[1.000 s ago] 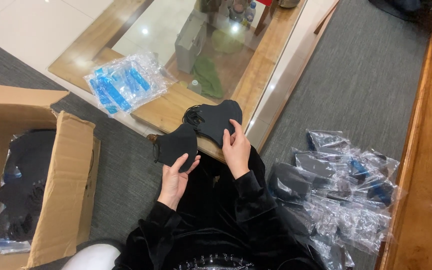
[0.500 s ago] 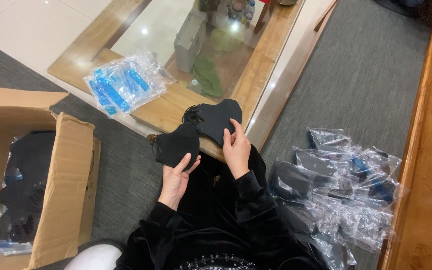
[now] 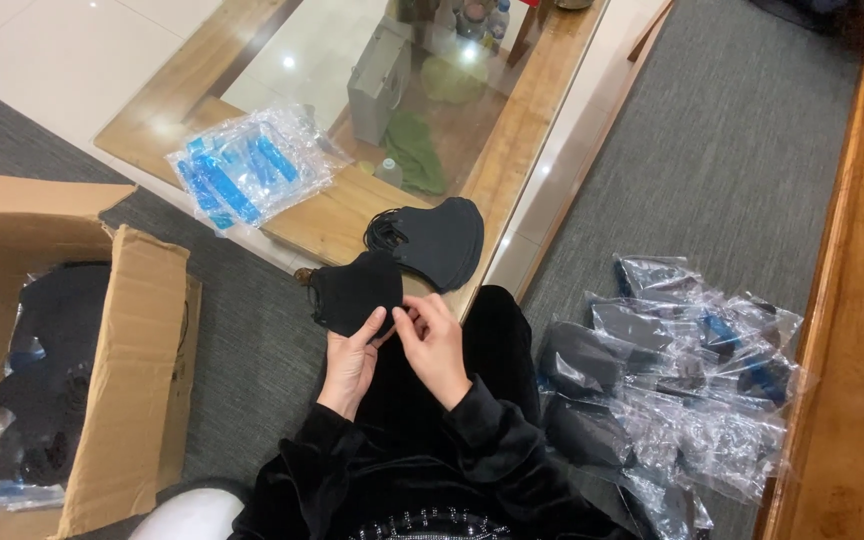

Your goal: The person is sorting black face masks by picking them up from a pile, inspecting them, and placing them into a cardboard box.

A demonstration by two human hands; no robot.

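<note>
Holding black mask (image 3: pixel 354 291), long axis left-right

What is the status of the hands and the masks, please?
Left hand and right hand both gripping small stack of black masks. Second mask stack on table edge. Nothing obstructing.

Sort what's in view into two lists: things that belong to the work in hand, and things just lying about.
In use:
left hand and right hand, both on a small stack of black masks
larger mask stack on the table edge
empty clear bags
bagged masks
cardboard box

Lying about:
grey box and green cloth under the glass tabletop
</note>
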